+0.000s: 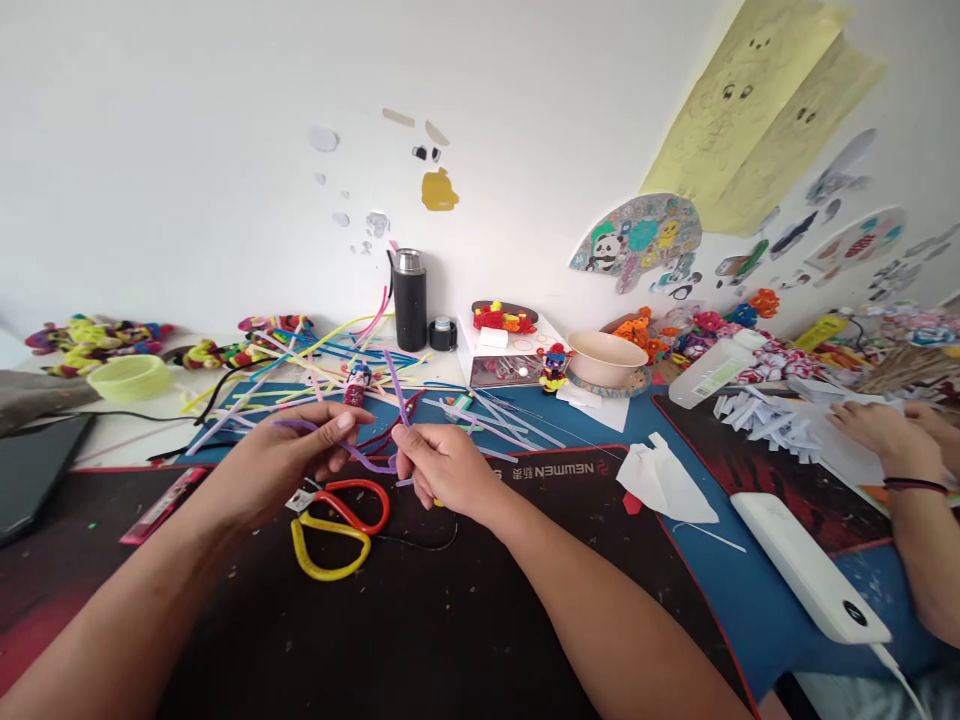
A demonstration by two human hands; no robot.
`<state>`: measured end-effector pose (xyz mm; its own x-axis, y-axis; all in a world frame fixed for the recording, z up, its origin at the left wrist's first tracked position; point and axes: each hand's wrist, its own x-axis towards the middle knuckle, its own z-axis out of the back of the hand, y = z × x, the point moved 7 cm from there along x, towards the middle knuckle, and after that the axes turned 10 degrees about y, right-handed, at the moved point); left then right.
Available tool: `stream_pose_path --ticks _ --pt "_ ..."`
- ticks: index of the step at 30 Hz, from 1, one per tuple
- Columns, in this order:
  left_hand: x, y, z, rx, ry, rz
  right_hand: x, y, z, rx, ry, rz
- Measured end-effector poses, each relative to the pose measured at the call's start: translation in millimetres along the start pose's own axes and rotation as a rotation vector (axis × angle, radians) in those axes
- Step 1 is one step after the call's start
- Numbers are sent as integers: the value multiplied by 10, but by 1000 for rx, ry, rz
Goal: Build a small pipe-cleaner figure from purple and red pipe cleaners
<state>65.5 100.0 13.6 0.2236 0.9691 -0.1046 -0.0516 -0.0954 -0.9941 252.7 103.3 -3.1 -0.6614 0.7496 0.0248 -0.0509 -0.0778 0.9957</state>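
well — the right hand (446, 465) partly hides the purple stem (396, 388).

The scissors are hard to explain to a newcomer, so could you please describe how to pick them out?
Start from the large black mat at the lower centre. On it, just below the left hand in the picture, lie the scissors. Their handle loops, one red and one yellow, set them apart from the slim pink pack to their left.
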Motion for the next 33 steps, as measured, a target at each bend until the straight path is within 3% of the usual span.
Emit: stream_pose_path --ticks 4,8,17,28,33 --pt "-6 -39 -24 -255 15 26 -9 28 -60 -22 74 -8" --pt "-9 -35 -77 -334 56 50 -29 25 -132 -55 161 -59" --pt "-13 34 -164 -178 181 118 -89 11 -224 -161 285 -193" --pt "-1 -68 -181 -65 175 27 -88 -16 -262 -130 339 -220" --pt "-15 -32 -166 -69 207 41 -68 41 -253 -34 323 -140"
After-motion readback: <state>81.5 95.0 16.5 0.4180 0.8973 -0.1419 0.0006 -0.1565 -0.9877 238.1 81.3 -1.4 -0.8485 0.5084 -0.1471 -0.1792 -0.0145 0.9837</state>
